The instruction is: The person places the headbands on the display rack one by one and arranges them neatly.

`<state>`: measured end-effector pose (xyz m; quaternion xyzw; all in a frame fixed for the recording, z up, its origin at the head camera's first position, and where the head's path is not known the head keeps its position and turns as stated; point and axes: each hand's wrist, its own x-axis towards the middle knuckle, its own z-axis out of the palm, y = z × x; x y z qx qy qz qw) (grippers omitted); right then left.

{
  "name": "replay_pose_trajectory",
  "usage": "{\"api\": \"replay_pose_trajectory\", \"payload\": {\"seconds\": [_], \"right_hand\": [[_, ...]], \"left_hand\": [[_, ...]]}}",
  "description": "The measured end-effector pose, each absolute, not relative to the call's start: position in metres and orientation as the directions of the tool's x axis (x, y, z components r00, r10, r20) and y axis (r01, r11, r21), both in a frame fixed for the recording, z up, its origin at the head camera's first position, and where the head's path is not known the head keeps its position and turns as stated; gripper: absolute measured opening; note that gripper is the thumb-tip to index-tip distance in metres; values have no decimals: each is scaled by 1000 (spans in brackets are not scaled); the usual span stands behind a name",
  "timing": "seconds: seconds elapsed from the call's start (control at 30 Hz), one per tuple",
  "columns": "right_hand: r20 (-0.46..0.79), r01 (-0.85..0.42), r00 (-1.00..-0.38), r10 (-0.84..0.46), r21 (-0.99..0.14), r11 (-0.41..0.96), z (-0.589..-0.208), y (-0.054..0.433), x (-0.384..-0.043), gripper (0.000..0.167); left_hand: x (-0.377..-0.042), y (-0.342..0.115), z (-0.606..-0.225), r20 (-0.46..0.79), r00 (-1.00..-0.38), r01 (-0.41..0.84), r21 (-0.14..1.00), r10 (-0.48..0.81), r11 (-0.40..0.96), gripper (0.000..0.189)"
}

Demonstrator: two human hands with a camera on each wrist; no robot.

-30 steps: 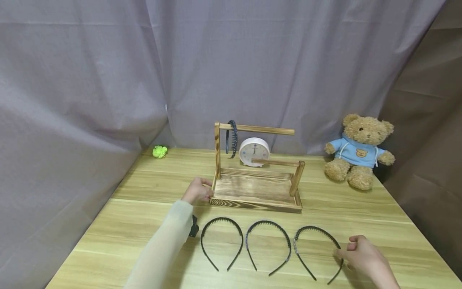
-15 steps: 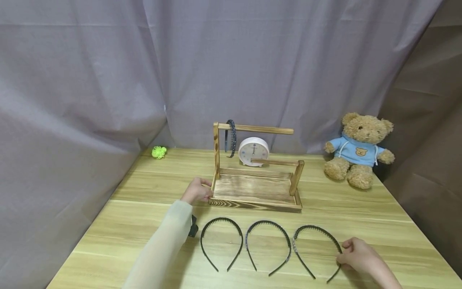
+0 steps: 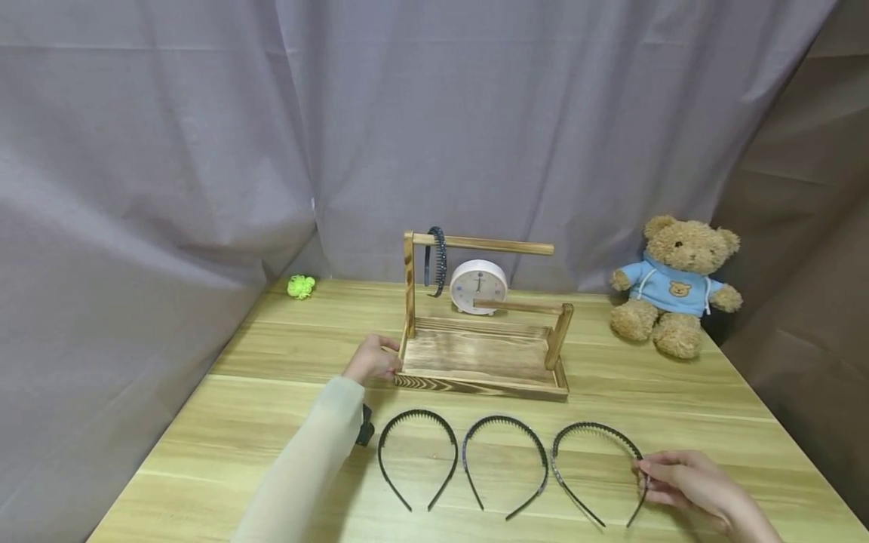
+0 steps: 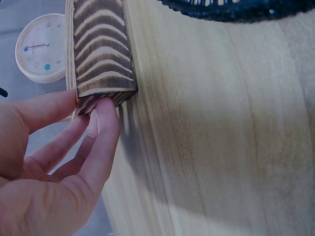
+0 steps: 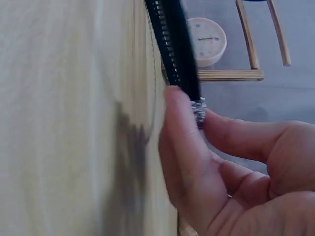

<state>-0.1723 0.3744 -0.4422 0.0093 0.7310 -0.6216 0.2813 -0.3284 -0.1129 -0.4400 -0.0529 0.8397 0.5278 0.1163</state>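
Note:
In the head view, my right hand [image 3: 695, 483] pinches the right arm of the rightmost black headband [image 3: 597, 427] between thumb and fingers. The right wrist view shows a glittery patch by the fingertips and the band [image 5: 173, 46] standing off the table there. My left hand [image 3: 373, 357] grips the front left corner of a wooden stand [image 3: 478, 388], which has a tray base and two bars. A dark beaded headband [image 3: 440, 264] hangs from the upper bar near its left post. Another two toothed headbands, one in the middle [image 3: 505, 419] and one on the left [image 3: 417, 413], lie flat before the stand.
Behind the stand is a round white clock [image 3: 478, 286]. A teddy bear [image 3: 679, 286] in a blue hoodie sits at the back right. Something bright green [image 3: 301, 286] lies at the back left. Grey curtains [image 3: 475, 136] enclose the table.
My right hand has closed on the rightmost headband's right arm, and the band's lower ends have shifted slightly right. My left hand stays at the stand's corner.

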Motion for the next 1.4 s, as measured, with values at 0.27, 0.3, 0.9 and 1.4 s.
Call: {"api": "replay_pose_trajectory", "payload": {"seconds": [0.27,0.3,0.9,1.4], "right_hand": [[-389,354,-918,-75,-891,285,-428,364,-175,44],[-385,360,-922,-39,-890,280,-426,362,-175,47],[-57,169,-917,395,-952,255,-403,323,-172,57],[88,-123,-801,592,-992,-19,-377,300,-188,16]], "left_hand": [[-326,-113,-438,-248,-968,-202,866,41,458,42],[-326,-113,-438,-249,-968,-203,865,41,459,42],[-327,-114,-438,-265,-963,-219,873,46,435,44],[-324,-111,-438,-248,-968,-209,881,39,425,42]]}}
